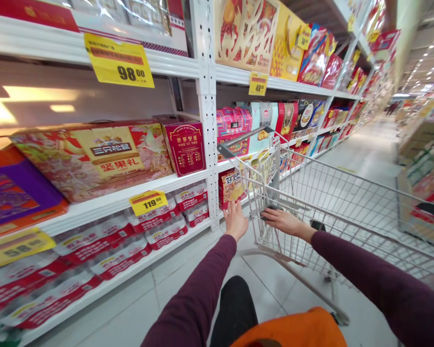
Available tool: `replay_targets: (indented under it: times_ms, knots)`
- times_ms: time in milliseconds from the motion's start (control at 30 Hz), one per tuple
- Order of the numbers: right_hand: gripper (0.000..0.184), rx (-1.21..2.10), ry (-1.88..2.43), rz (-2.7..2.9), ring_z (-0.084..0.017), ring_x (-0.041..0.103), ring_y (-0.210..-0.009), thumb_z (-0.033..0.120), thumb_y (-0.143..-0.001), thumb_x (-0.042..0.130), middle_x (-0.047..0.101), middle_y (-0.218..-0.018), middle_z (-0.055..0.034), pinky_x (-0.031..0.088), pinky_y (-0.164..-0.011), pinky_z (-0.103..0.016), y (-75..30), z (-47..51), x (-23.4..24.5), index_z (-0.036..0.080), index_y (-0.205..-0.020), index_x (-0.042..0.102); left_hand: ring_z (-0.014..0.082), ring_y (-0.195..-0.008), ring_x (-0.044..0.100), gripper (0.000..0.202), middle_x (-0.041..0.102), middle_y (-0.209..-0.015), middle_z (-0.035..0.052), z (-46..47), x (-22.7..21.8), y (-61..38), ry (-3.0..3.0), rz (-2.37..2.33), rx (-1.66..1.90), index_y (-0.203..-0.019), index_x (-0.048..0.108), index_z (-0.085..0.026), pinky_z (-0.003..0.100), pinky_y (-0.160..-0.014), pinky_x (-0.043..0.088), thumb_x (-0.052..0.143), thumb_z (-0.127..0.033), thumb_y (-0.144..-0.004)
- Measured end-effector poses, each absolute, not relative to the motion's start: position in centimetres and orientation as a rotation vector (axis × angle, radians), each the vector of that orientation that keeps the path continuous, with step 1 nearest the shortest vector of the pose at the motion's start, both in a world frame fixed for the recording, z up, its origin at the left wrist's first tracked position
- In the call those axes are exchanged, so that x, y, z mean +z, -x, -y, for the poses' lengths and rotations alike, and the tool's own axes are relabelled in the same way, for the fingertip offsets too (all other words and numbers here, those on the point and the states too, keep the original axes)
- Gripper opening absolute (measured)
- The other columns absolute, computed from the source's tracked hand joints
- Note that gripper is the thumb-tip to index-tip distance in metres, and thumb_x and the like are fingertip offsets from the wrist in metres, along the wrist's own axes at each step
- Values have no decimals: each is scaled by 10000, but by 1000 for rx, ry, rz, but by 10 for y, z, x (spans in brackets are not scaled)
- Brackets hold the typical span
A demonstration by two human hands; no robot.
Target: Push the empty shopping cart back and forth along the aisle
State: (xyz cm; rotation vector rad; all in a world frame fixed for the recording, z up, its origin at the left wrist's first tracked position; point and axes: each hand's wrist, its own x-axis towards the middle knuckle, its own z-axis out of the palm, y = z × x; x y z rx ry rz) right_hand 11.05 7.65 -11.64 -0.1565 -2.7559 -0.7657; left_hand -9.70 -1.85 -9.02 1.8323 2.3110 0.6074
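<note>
My left hand [236,220] is stretched forward with its fingers apart, nothing in it. In line with its fingertips, a red snack package [232,185] stands on the lower shelf; I cannot tell whether they touch. My right hand [284,220] lies with fingers extended against the near end of a metal shopping cart [311,180], over a small dark part there. The cart's handle [244,140] is up and to the left of that hand, close to the shelves. No goods show inside the wire basket.
White shelving [207,96] runs along the left with gift boxes [123,152] and yellow price tags [148,202]. Red-wrapped bottle packs [119,250] fill the bottom shelf. The tiled floor [137,294] extends down the aisle; a display stand [423,193] stands right.
</note>
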Motion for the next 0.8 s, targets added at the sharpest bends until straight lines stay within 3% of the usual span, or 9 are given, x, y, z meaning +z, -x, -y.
replay_targets:
  times_ms: [133, 267, 633, 800]
  knots:
    - [304, -740, 215, 2626, -249, 473, -1216, 109, -882, 444, 541, -1305, -98, 446, -968, -404, -68, -90, -69, 185, -1116, 621, 275, -1403, 168, 713, 208, -1517, 160, 10, -80, 89, -1887, -2318, 639, -1395, 270, -113, 506, -1118, 195, 509, -155, -725]
    - [320, -713, 295, 2553, -264, 374, -1299, 125, -879, 477, 481, -1364, -108, 407, -993, -437, -27, -109, -28, 185, -1174, 585, 275, -1408, 145, 732, 198, -1521, 155, 6, -72, 86, -1875, -2339, 663, -1405, 254, -110, 502, -1126, 174, 512, -156, -722]
    - [235, -545, 282, 3004, -229, 557, -1093, 92, -867, 465, 633, -1124, -122, 494, -836, -359, -64, -96, -132, 137, -862, 695, 268, -1413, 128, 706, 190, -1523, 157, 25, -87, 108, -1820, -2381, 559, -1401, 267, -99, 502, -1132, 147, 495, -170, -737]
    - [295, -587, 324, 2733, -247, 451, -1223, 86, -855, 480, 546, -1287, -115, 404, -974, -427, -43, -100, -89, 167, -1092, 636, 281, -1412, 128, 723, 175, -1527, 154, 18, -88, 100, -1867, -2354, 582, -1405, 253, -111, 526, -1125, 153, 505, -175, -730]
